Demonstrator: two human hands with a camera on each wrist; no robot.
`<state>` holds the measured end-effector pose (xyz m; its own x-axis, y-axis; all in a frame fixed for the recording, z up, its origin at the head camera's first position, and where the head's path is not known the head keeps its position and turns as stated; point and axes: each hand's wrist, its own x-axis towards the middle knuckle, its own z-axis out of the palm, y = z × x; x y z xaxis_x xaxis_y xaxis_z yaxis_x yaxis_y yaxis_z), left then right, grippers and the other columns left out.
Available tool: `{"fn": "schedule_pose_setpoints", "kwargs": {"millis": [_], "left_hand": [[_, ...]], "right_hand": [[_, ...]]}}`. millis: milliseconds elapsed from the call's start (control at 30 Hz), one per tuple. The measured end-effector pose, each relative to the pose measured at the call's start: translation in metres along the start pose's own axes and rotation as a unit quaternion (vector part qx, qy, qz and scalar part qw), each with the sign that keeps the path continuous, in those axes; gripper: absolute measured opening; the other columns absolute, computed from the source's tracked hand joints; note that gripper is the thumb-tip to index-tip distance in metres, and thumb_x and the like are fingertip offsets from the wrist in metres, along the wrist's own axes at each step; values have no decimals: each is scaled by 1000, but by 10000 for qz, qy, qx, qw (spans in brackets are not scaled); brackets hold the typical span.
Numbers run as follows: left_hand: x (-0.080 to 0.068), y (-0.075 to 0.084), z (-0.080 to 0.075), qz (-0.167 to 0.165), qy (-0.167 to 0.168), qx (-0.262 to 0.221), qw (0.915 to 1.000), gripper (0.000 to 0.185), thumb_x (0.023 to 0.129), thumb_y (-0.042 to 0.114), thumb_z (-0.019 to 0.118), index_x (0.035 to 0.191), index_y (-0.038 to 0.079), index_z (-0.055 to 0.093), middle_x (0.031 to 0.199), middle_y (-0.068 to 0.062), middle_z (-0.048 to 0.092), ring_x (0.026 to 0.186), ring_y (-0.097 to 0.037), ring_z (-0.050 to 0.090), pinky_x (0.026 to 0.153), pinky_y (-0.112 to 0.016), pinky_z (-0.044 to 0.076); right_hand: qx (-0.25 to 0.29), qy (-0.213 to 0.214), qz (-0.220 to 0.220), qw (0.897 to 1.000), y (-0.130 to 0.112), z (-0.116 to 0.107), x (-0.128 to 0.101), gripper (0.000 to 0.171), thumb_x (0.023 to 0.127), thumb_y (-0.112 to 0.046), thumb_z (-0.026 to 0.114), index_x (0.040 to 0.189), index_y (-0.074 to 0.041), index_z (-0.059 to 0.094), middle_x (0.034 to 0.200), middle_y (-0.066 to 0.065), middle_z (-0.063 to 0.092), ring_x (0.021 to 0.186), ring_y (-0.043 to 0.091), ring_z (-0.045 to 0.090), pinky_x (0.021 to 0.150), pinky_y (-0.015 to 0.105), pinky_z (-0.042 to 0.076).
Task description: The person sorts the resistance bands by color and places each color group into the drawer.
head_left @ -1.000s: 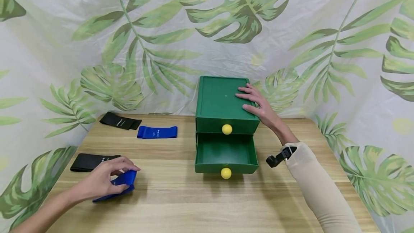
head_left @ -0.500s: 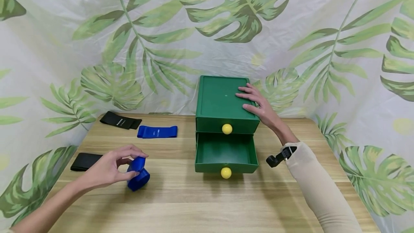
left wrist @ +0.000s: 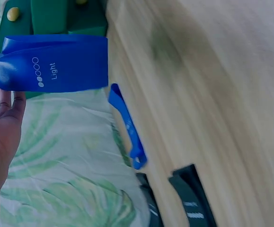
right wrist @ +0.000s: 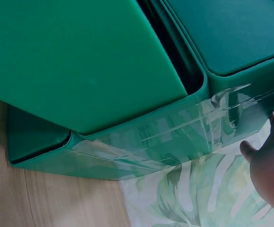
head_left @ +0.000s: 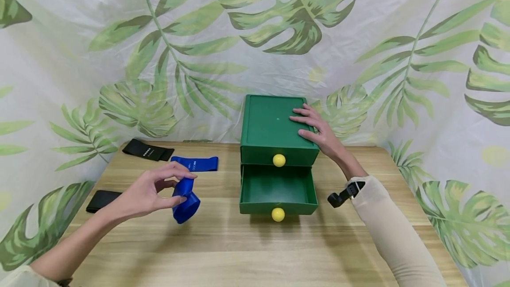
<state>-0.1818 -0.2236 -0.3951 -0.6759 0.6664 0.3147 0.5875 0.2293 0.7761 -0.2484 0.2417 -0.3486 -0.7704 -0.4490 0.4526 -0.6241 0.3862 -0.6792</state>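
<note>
Hanging folded from the left grip, blue band points down.

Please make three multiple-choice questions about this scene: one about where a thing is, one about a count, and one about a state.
1. Where does the right hand rest?
A. on top of the green drawer box
B. inside the lower drawer
C. flat on the table

2. How many black bands lie on the table?
A. none
B. two
C. four

3. In what state is the lower drawer?
A. pushed shut
B. taken out of the box
C. pulled open, nothing visible inside

Answers:
1 A, the head view shows the fingers spread flat on the box top.
2 B, one black band lies at the far left edge and another black band behind the left hand, which pinches a blue band above the table; a second blue band lies flat.
3 C, its front with the yellow knob stands forward of the box.
</note>
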Motion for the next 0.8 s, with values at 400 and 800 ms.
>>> {"fn": "schedule_pose_setpoints", "kwargs": {"millis": [400, 800], "left_hand": [[31, 28, 0, 358, 71, -341, 9988, 53, 79, -6, 77, 127, 10, 63, 123, -9, 57, 111, -21, 59, 91, -32, 54], [64, 54, 1, 661, 28, -547, 9963, 53, 81, -6, 75, 129, 11, 62, 124, -5, 58, 109, -26, 60, 90, -36, 55]], "right_hand": [[-61, -63, 30, 10000, -3, 1, 0, 42, 93, 2, 54, 134, 7, 54, 149, 28, 36, 147, 45, 8, 115, 65, 5], [19, -22, 10, 10000, -3, 2, 0, 42, 92, 2, 54, 133, 8, 54, 149, 29, 36, 147, 45, 8, 114, 66, 4]]}}
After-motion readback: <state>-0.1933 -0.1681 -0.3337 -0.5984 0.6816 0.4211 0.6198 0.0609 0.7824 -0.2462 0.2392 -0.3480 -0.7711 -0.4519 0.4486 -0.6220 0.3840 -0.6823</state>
